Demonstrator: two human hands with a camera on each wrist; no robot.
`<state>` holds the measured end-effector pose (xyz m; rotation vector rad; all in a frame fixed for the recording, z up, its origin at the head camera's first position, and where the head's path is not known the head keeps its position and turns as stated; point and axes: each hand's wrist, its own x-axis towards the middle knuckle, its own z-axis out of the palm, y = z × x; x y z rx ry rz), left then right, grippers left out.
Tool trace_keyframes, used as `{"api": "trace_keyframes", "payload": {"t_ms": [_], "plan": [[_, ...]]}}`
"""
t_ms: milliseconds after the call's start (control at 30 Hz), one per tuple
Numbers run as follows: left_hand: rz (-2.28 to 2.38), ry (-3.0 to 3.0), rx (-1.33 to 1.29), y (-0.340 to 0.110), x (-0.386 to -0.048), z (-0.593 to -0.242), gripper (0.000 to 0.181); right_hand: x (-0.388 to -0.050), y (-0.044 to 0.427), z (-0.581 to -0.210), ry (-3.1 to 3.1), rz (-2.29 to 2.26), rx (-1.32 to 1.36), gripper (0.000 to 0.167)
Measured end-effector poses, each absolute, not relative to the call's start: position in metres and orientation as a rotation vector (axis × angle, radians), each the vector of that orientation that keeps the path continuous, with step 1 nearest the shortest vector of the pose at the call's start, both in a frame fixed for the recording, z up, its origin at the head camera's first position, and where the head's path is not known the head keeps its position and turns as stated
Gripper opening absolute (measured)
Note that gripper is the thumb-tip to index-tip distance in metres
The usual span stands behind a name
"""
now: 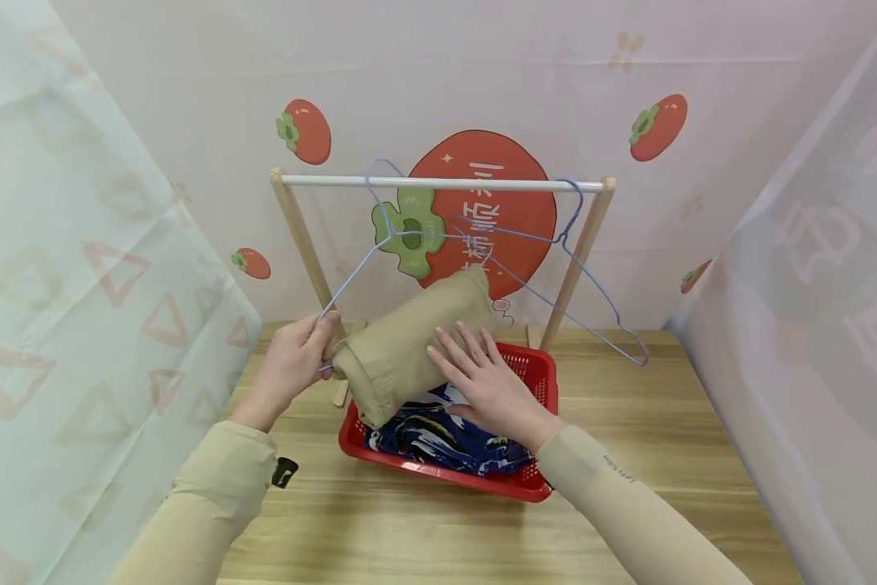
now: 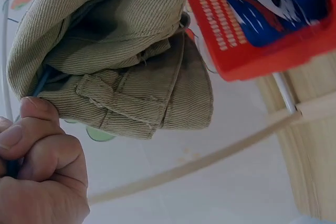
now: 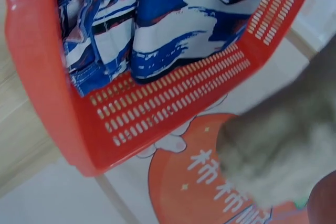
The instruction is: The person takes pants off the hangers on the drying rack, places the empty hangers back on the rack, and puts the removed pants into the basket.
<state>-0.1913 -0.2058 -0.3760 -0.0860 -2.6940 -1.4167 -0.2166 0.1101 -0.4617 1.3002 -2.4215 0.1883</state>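
A khaki garment (image 1: pixel 416 341), folded into a thick band, lies tilted over the red basket in the head view. My left hand (image 1: pixel 292 361) pinches the left corner of a blue hanger (image 1: pixel 353 276), beside the garment's end. In the left wrist view, curled fingers of my left hand (image 2: pixel 44 166) hold the blue wire where it enters the khaki cloth (image 2: pixel 126 51). My right hand (image 1: pixel 489 394) touches the garment's right part, fingers straight and spread. The right wrist view shows the khaki cloth (image 3: pixel 278 140) blurred. Most of the hanger's lower bar is hidden.
Patterned blue clothing (image 1: pixel 445 435) lies in the red basket (image 1: pixel 438 473) on the wooden table (image 1: pixel 379 536). Behind stands a rack with a white rail (image 1: pixel 467 184) and wooden posts. A second blue hanger (image 1: pixel 595 280) hangs at its right end. Printed cloth walls surround the table.
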Motion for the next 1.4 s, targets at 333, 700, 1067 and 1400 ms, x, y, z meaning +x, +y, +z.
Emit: {"api": "trace_keyframes", "payload": {"t_ms": [333, 700, 1067, 1400], "plan": [[-1.766, -2.561, -0.057, -0.187, -0.187, -0.366, 0.075, -0.211, 0.094, -0.469, -2.318, 0.097, 1.134, 0.114], [-2.008, -2.484, -0.065, -0.174, -0.181, -0.36, 0.067, -0.216, 0.086, -0.468, -2.142, 0.021, 0.995, 0.12], [-1.994, -2.428, -0.116, -0.17, -0.178, -0.359, 0.065, -0.227, 0.087, -0.45, -1.857, 0.217, 1.037, 0.046], [-1.905, -2.402, -0.145, -0.168, -0.175, -0.361, 0.065, -0.23, 0.092, -0.438, -1.8, 0.302, 1.075, 0.044]]}}
